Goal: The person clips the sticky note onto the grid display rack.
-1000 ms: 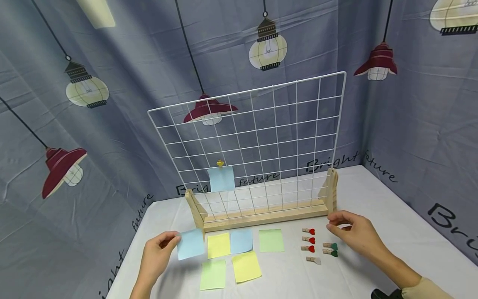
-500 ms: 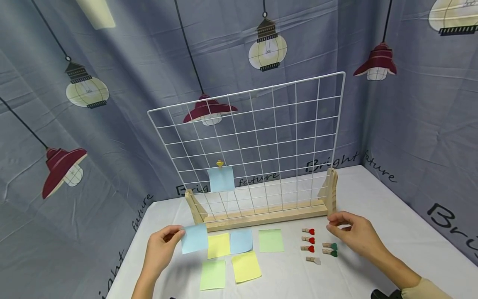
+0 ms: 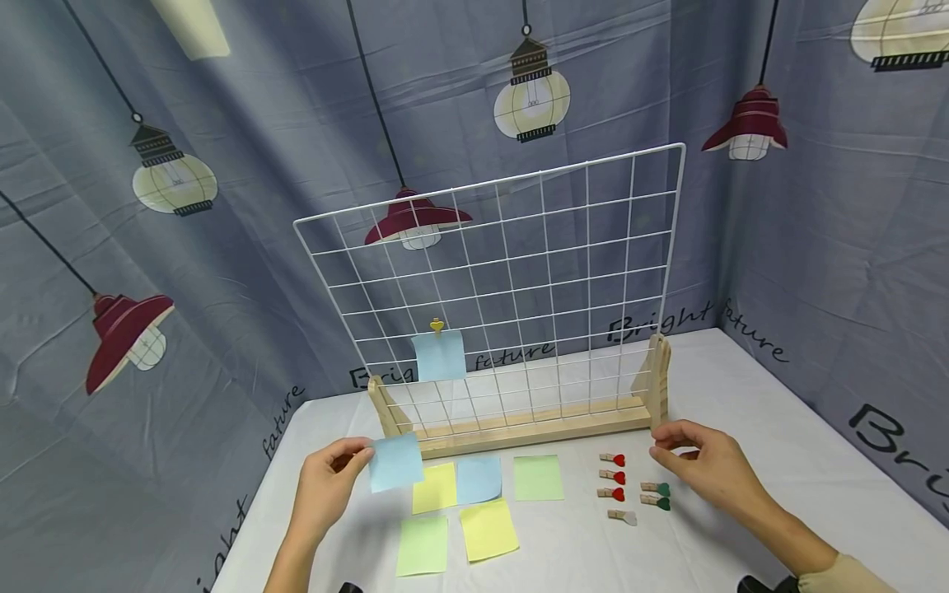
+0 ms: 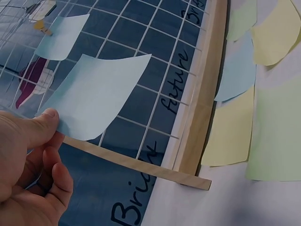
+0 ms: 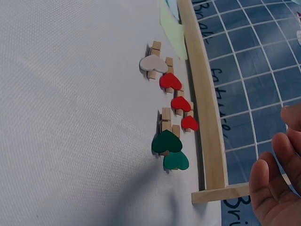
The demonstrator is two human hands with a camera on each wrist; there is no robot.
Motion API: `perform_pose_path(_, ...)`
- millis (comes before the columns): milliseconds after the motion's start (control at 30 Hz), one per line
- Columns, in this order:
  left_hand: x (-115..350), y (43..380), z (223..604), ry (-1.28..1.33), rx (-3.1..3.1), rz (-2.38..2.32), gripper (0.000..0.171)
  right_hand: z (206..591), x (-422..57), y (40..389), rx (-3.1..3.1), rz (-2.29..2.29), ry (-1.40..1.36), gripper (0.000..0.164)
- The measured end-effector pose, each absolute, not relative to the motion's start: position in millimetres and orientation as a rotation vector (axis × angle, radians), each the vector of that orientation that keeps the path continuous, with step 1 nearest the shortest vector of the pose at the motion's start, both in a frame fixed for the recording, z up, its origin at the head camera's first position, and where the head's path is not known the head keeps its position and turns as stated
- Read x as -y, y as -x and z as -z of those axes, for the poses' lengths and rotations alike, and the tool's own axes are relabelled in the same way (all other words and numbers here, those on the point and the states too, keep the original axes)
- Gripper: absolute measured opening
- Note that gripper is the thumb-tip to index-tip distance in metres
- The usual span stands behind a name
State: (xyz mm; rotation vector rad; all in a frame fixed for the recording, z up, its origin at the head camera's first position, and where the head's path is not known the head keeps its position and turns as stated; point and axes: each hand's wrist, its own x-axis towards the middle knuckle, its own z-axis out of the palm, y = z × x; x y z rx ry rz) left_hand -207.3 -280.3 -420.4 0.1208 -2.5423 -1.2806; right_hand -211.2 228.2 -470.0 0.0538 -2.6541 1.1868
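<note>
A light blue sticky note (image 3: 396, 463) is pinched by one edge between thumb and fingers of my left hand (image 3: 324, 486), raised in front of the wire grid's left wooden foot. In the left wrist view the note (image 4: 96, 96) is slightly curved. My right hand (image 3: 708, 465) hovers by the right wooden foot (image 3: 658, 383), its fingers loosely bent, with nothing seen between them. Another blue note (image 3: 441, 356) hangs on the white wire grid (image 3: 511, 272) from a yellow heart clothespin (image 3: 437, 324). Small red heart clothespins (image 3: 612, 476) lie left of my right hand.
Yellow (image 3: 434, 487), blue (image 3: 479, 478) and green notes (image 3: 539, 478) lie in front of the stand, with more nearer me. Two green heart clothespins (image 3: 656, 501) and a whitish one (image 3: 622, 516) lie at right. A patterned curtain (image 3: 830, 247) surrounds the white table (image 3: 563, 552).
My left hand has moved up and to the right with the blue note, which now overlaps the lying yellow note's corner in the head view. My right hand has stayed nearly still.
</note>
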Motion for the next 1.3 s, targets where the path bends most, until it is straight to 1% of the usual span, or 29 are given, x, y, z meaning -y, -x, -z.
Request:
perform_pose_path(300, 274, 210, 419, -0.096, 2.526, 1.287, 0.014, 471, -228, 211, 2.663, -1.19, -0.042, 0.021)
perform_pose_path(933, 261, 213, 413, 0.06, 2.479, 1.329, 0.016, 473, -228, 211, 2.667, -1.198, -0.035, 0.02)
perform_pose_path(1300, 257, 215, 410, 0.078, 2.478, 1.326, 0.015, 480, -230, 211, 2.682, -1.209, -0.02, 0.024)
